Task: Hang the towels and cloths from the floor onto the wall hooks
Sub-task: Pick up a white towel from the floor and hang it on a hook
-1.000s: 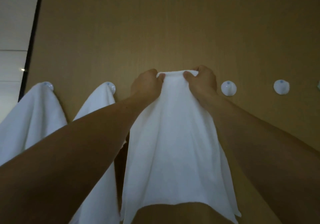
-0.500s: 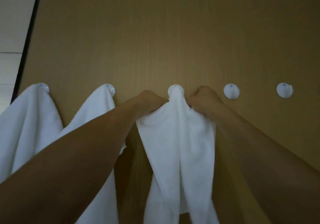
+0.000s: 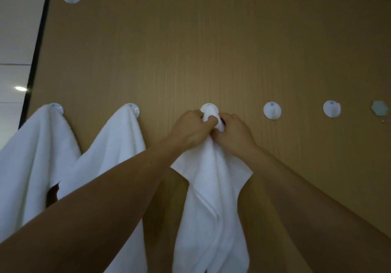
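With left hand and right hand pinching the towel top together, seat it fully over the hook just above them.

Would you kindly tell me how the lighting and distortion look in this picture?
Head view: dim, even light, no hard shadows, yet the towel that the left hand and right hand grip reads bright; head view, far left: one small bright spot of glare; head view: the black wall edge leans, likely wide-angle distortion.

Hung towels block the left; wall panel below the two free hooks lies open.
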Action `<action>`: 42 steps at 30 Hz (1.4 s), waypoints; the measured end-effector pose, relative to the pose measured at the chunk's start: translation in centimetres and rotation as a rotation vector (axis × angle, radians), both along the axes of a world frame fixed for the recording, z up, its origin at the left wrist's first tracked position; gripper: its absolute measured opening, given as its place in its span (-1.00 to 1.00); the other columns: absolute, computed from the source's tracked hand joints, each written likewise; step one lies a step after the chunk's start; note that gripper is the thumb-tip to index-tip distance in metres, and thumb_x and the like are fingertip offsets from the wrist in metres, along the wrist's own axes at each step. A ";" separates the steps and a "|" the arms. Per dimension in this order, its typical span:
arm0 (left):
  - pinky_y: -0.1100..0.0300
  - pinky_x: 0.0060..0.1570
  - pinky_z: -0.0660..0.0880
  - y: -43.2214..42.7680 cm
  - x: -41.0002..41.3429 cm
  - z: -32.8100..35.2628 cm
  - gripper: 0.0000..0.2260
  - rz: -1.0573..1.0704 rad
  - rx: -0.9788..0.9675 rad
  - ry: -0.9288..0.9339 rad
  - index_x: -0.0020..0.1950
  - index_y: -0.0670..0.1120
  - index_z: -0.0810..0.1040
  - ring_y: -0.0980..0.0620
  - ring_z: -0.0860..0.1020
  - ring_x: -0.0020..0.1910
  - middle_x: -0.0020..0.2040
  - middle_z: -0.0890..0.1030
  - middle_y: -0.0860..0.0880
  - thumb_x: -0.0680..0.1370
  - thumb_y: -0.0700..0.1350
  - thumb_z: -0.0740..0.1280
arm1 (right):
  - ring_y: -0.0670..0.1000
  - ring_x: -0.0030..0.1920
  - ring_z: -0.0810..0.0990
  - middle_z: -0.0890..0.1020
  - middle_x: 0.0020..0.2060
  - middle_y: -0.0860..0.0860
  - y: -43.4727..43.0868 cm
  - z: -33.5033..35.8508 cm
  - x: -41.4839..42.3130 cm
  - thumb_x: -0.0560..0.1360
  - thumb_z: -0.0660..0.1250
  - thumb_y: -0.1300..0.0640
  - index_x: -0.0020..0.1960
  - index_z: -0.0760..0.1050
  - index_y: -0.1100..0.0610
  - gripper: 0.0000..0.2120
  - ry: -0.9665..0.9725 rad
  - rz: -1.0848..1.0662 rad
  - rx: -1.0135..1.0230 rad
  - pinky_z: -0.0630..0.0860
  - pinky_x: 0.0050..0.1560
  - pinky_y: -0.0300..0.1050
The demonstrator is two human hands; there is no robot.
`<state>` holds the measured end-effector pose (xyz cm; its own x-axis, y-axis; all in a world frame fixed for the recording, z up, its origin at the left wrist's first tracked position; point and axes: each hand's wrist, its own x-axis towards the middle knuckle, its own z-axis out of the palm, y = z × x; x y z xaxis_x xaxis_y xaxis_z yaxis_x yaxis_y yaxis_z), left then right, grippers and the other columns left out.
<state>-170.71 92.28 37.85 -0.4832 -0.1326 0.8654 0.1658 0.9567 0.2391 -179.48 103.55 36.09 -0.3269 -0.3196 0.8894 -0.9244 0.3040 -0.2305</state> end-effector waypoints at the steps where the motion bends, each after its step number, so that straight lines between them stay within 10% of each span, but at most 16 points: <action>1: 0.15 -0.25 0.39 0.4 0.1 0.2 -0.77 -0.015 0.046 -0.030 -0.07 -0.14 0.52 0.07 0.52 -0.22 -0.17 0.55 -0.02 0.47 0.03 0.34 | 0.03 -0.15 0.59 0.61 -0.15 0.01 0.1 0.2 0.2 0.45 0.33 0.06 -0.07 0.49 0.09 -0.87 -0.058 -0.001 0.023 0.56 -0.14 0.02; 4: 0.26 -0.18 0.43 1.0 0.2 0.5 -0.63 -0.018 0.072 -0.143 0.24 -0.18 0.49 0.08 0.51 -0.02 0.11 0.57 -0.08 0.46 -0.11 0.39 | 0.04 -0.11 0.61 0.63 -0.11 0.04 0.0 0.1 0.6 0.42 0.34 0.22 0.01 0.50 0.12 -0.82 -0.193 0.089 0.075 0.56 -0.10 -0.01; 12: 0.24 -0.44 0.51 -0.1 1.6 -2.0 -0.56 -0.399 0.631 -0.232 0.23 -0.04 0.50 0.03 0.64 -0.24 -0.09 0.63 -0.03 0.39 -0.32 0.21 | 0.10 -0.08 0.67 0.68 -0.08 0.11 1.3 -0.8 0.2 0.30 0.29 0.22 0.02 0.54 0.06 -0.70 -0.596 0.457 -0.108 0.59 -0.11 0.03; 17: 0.42 -0.23 0.42 -0.7 -0.4 -5.9 -0.69 -0.400 0.376 -0.084 0.16 0.13 0.46 0.30 0.54 -0.09 -0.02 0.56 0.23 0.51 -0.21 0.32 | -0.09 0.01 0.62 0.63 0.02 -0.11 0.7 -4.0 -0.1 0.32 0.40 0.04 0.19 0.48 -0.02 -0.57 -0.481 0.410 -0.056 0.56 -0.05 -0.11; 21: 0.54 -0.28 0.40 -1.1 -0.9 -7.5 -0.74 -0.299 0.291 0.005 0.05 0.12 0.45 0.34 0.49 -0.14 -0.09 0.51 0.27 0.47 -0.16 0.39 | -0.09 -0.21 0.56 0.57 -0.21 -0.13 0.8 -5.6 -0.2 0.31 0.39 0.10 -0.11 0.45 -0.07 -0.79 -0.352 0.289 -0.048 0.46 -0.25 -0.15; 27: 0.53 -0.27 0.37 -1.2 -0.5 -10.2 -0.48 -0.131 0.302 -0.083 0.37 -0.10 0.35 0.25 0.42 -0.10 0.01 0.44 0.17 0.47 -0.06 0.45 | -0.03 0.07 0.45 0.46 0.24 0.01 2.3 -9.9 -0.2 0.34 0.51 0.13 0.44 0.21 0.12 -0.24 -0.452 0.177 0.063 0.42 -0.06 -0.16; 34: 0.02 0.15 0.41 0.4 2.1 -12.0 -0.17 0.240 0.153 -0.075 0.50 -0.04 0.08 -0.08 0.35 0.31 0.42 0.27 -0.09 0.39 0.17 0.43 | 0.06 0.28 0.45 0.38 0.36 0.04 4.4 -11.6 0.7 0.32 0.49 -0.23 0.48 0.18 0.12 -0.10 -0.473 0.137 -0.033 0.48 0.20 0.04; 42: -0.18 0.45 -0.13 1.9 4.0 -15.5 -0.22 0.501 -0.372 -0.136 0.54 0.09 -0.29 -0.12 -0.21 0.54 0.57 -0.23 -0.06 0.51 0.31 0.10 | 0.04 0.46 0.22 0.22 0.49 0.01 8.2 -15.5 3.2 0.44 0.36 -0.20 0.56 0.07 0.05 -0.16 -0.294 0.034 0.032 0.30 0.38 -0.01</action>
